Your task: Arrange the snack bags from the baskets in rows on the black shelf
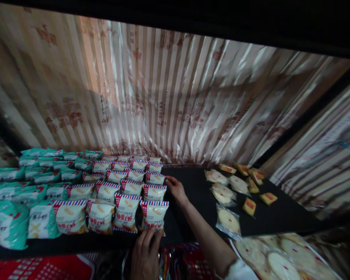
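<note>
My left hand [146, 251] lies with its fingers stretched out against the bottom of a white snack bag [154, 215] with a red-and-blue striped top, the front bag at the right end of the rows. Farther back, my right hand [177, 191] reaches along the right side of the rows. Its fingertips are beside or touching the edge of another white snack bag [155, 178]; the dim light hides exact contact. The fingers look apart and slightly bent. Several matching bags stand upright in rows to the left, including a front one [126, 213].
Teal snack bags [42, 221] fill the left of the black shelf [189, 217]. Flat round packs [229, 219] and small yellow packs [249, 206] lie to the right. Below are a red basket [43, 268] and a box of round packs [282, 264]. Striped plastic sheeting [163, 89] hangs behind.
</note>
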`<act>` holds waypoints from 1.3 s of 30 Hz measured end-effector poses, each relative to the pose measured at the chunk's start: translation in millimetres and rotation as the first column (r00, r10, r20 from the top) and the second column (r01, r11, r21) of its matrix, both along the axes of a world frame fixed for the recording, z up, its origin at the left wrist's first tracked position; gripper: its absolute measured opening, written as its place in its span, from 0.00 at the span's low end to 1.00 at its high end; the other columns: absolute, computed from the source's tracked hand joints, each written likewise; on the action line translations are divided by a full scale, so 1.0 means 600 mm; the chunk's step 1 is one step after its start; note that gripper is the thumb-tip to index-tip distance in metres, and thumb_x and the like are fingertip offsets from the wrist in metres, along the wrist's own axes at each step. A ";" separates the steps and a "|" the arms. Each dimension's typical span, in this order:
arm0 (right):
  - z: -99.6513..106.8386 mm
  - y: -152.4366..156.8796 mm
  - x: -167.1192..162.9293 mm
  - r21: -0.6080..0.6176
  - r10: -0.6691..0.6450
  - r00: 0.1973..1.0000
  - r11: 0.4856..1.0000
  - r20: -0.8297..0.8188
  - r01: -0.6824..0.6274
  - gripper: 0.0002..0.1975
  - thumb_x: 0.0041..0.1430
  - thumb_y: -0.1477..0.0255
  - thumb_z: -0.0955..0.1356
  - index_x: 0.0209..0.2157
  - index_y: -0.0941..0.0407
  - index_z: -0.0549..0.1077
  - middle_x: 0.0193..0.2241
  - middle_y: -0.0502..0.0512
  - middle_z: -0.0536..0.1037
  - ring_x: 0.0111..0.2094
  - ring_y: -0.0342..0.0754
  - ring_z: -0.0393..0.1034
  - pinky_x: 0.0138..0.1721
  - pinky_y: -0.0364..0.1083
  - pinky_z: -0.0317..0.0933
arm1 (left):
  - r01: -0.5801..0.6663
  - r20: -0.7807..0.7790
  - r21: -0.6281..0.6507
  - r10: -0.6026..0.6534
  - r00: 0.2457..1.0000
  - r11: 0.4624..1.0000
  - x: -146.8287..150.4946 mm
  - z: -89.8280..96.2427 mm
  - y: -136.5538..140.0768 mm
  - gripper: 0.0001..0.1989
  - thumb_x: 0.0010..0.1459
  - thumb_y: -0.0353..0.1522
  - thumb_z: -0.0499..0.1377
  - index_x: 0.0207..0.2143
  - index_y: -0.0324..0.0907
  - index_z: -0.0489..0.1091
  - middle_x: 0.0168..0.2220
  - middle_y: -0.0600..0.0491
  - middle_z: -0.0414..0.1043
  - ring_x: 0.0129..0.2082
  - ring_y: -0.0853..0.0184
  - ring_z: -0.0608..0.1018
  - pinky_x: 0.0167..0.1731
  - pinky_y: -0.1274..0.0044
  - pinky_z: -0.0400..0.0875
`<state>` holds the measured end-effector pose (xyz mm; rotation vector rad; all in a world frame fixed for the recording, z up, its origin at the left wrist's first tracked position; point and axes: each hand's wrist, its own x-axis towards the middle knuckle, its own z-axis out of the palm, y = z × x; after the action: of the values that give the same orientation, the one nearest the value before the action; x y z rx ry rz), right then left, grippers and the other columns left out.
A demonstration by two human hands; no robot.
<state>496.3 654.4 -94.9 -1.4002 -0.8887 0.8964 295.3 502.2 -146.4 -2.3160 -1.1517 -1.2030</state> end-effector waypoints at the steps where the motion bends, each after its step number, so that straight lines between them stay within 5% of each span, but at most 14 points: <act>1: 0.001 0.016 0.001 -0.018 0.023 0.999 1.000 -0.026 -0.023 0.18 0.37 0.62 0.73 0.33 0.55 0.76 0.30 0.52 0.80 0.34 0.51 0.74 0.40 0.51 0.68 | -0.019 0.015 -0.009 0.019 1.000 1.000 0.001 -0.002 0.002 0.25 0.53 0.23 0.50 0.53 0.48 0.66 0.44 0.49 0.73 0.45 0.64 0.74 0.42 0.74 0.74; 7: -0.012 0.068 0.002 -0.081 0.183 0.981 0.979 -0.057 -0.187 0.14 0.36 0.69 0.72 0.31 0.57 0.77 0.25 0.52 0.80 0.26 0.50 0.74 0.32 0.49 0.69 | -0.072 0.078 0.012 0.071 0.994 0.997 0.011 -0.019 0.012 0.25 0.53 0.24 0.53 0.53 0.52 0.66 0.40 0.51 0.76 0.42 0.64 0.77 0.40 0.74 0.75; 14: -0.013 0.088 0.000 -0.095 0.251 0.968 0.963 -0.016 -0.251 0.12 0.35 0.73 0.72 0.28 0.57 0.78 0.23 0.51 0.80 0.27 0.51 0.74 0.34 0.50 0.68 | -0.082 0.061 0.037 0.079 0.995 0.996 0.012 -0.025 0.023 0.28 0.53 0.24 0.54 0.56 0.54 0.62 0.38 0.52 0.77 0.38 0.64 0.79 0.39 0.75 0.75; 22: 0.002 0.098 -0.005 0.004 0.198 0.978 0.980 0.071 -0.198 0.14 0.36 0.75 0.69 0.30 0.56 0.78 0.28 0.51 0.81 0.32 0.52 0.75 0.40 0.51 0.67 | -0.069 0.066 0.024 0.068 0.996 0.997 0.010 -0.010 0.023 0.24 0.52 0.22 0.53 0.50 0.52 0.69 0.38 0.52 0.77 0.40 0.65 0.78 0.40 0.76 0.74; 39: -0.031 0.105 -0.012 -0.035 0.170 0.985 0.985 0.037 -0.169 0.18 0.40 0.67 0.69 0.37 0.55 0.75 0.26 0.51 0.79 0.29 0.51 0.74 0.33 0.49 0.68 | -0.089 0.129 0.006 0.088 0.988 0.996 0.017 -0.010 0.026 0.21 0.55 0.26 0.53 0.49 0.52 0.69 0.39 0.53 0.76 0.42 0.67 0.75 0.41 0.77 0.72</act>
<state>488.8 717.3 -113.3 -1.3884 -1.0400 1.0179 305.7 517.8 -152.4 -2.1816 -1.2731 -1.3395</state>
